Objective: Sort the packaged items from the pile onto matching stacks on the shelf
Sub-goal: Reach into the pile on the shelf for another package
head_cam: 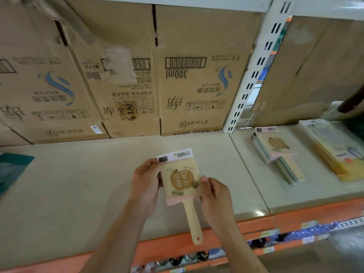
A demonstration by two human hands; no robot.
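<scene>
A person is holding one packaged paddle (180,181) in both hands above the near middle of the shelf (78,184). The left hand (146,183) is gripping the pack's left edge, with the thumb lying near its white header card. The right hand (214,196) is pinching the right edge between thumb and fingers. The paddle's pale handle is pointing toward the near side, crossing over the shelf's orange front lip (256,221). Well apart to the right, a stack of matching paddles (275,150) is lying on the shelf, and just beside it, farther right, a stack of yellow packs (334,154) is sitting. Cardboard boxes (197,75) are standing along the far side, and a teal pack (11,168) is lying at the left edge.
</scene>
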